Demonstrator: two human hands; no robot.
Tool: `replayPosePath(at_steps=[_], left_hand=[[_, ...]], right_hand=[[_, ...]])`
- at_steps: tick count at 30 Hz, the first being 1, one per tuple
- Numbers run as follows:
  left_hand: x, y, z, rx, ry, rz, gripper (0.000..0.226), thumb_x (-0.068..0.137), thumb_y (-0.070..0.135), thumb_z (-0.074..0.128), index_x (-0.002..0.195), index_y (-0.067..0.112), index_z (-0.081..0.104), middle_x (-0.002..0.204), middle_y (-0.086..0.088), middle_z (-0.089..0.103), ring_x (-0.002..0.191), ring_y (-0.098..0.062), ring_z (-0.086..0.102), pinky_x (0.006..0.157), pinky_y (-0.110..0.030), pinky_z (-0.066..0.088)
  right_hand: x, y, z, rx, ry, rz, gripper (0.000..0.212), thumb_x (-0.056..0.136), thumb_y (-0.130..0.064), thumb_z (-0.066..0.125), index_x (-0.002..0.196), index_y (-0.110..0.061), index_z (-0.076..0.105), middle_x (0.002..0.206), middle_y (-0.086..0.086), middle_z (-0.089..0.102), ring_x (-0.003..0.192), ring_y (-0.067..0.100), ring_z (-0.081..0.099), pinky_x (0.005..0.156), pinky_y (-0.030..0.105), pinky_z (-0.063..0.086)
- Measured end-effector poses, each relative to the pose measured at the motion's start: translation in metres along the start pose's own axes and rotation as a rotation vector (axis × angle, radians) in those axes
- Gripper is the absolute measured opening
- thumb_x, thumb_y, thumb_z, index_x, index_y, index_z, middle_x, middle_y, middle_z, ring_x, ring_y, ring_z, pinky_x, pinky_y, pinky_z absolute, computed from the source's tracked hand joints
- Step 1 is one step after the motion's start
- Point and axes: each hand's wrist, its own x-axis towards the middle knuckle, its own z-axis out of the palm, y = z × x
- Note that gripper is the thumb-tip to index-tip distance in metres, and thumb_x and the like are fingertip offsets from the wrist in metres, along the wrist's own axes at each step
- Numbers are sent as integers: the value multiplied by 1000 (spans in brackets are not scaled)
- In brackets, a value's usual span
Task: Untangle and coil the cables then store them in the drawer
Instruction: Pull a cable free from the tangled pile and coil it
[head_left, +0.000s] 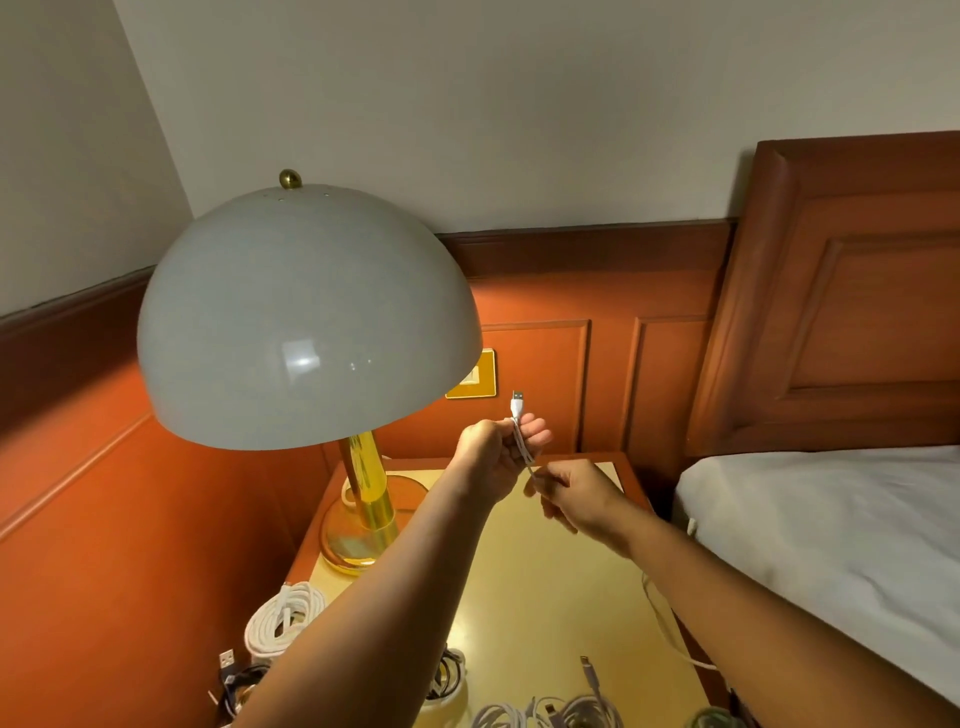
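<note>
Above the nightstand (519, 582), both hands, left (491, 457) and right (569, 496), pinch one white USB cable (521, 431).

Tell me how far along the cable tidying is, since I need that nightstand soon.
Partly done. A white coil already lies on the nightstand. In hand: the left hand grips a white USB cable, and the right hand pinches its lower run. Left: more cables and a dark bundle wait at the near edge; no drawer is visible.
</note>
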Motion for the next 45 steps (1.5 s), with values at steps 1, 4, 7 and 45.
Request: replayPosePath(at_steps=[1,4,7,45], left_hand=[[-1,0,0,-14,-6,10,34,104,10,28,110,-5,58,81,-13,64,73,-21,65,66,-28,57],[-3,2,-3,37,-58,82,30,104,9,32,100,-2,59,71,-8,56,64,-16,55,66,-27,48],[-4,3,-12,181,-139,158,27,104,10,35,94,1,59,65,-3,52,58,-12,50,60,-23,44],[12,0,-12,-24,-140,257,25,98,5,35,94,-1,58,65,-5,54,54,-13,50,63,-25,46]], right_hand=[[2,5,2,0,-1,48,36,101,-37,46,87,-11,66,67,4,58,60,17,47,57,29,39],[10,7,3,-106,-30,165,61,92,-64,44,80,-8,64,58,4,51,50,15,44,52,26,37],[21,-3,-2,87,-47,145,40,90,-43,64,77,-5,59,51,0,45,40,9,39,46,22,31],[55,4,-12,-48,-112,192,32,101,-26,46,97,-2,67,71,8,51,62,17,45,60,27,41]])
